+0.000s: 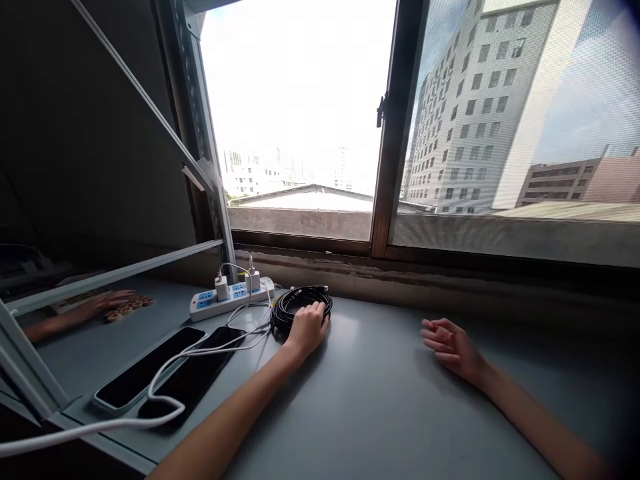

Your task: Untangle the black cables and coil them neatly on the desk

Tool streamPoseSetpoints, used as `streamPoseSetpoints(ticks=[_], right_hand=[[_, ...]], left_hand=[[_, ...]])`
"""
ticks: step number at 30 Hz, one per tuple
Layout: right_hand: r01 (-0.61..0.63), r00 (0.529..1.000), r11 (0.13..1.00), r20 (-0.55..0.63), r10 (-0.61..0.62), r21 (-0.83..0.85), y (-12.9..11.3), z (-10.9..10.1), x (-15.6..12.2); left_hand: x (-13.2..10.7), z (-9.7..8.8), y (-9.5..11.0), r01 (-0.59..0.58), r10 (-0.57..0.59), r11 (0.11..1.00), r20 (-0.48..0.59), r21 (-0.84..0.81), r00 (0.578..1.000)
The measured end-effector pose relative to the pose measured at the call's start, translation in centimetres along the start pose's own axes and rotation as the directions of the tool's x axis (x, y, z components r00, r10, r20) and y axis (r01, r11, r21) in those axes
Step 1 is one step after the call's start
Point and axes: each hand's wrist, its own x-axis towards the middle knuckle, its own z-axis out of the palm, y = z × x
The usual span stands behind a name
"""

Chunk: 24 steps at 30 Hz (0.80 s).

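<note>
A coil of black cable [286,312] lies on the grey table [370,400], close to the window wall. My left hand [307,327] grips the right side of the coil, its fingers curled over the loops. Apart from it on the right, my right hand [454,348] hovers at or just above the tabletop, palm turned inward. Its fingers are loosely bent and a little apart, with nothing in them.
A white power strip [233,298] with two plugged-in chargers stands behind two phones [150,367], with white charging cables [173,360] across them. Beyond a metal frame [120,270] on the left, another person's hand [113,301] is beside small brown pieces [131,308].
</note>
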Motion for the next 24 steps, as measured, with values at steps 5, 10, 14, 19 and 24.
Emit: streamPoseSetpoints(ticks=[5, 10, 14, 19, 24], right_hand=[[-0.001, 1.000, 1.000, -0.012, 0.001, -0.008, -0.04, 0.32, -0.19], [-0.003, 1.000, 1.000, -0.021, 0.002, -0.024, -0.02, 0.50, -0.25], [0.003, 1.000, 0.999, -0.028, -0.004, -0.034, 0.00, 0.52, -0.21], [0.007, 0.999, 1.000, -0.052, -0.009, -0.021, 0.03, 0.47, -0.31], [0.005, 0.997, 1.000, -0.079, -0.004, 0.007, 0.03, 0.57, -0.62]], left_hand=[[-0.04, 0.15, 0.06, -0.011, 0.011, 1.000, -0.006, 0.009, 1.000], [-0.07, 0.18, 0.04, -0.012, 0.012, 1.000, -0.012, 0.017, 1.000], [-0.05, 0.23, 0.04, -0.018, 0.018, 1.000, -0.020, 0.023, 1.000], [-0.02, 0.36, 0.11, -0.021, 0.022, 0.999, -0.012, 0.025, 1.000], [0.00, 0.55, 0.22, -0.021, 0.021, 1.000, 0.007, 0.023, 1.000]])
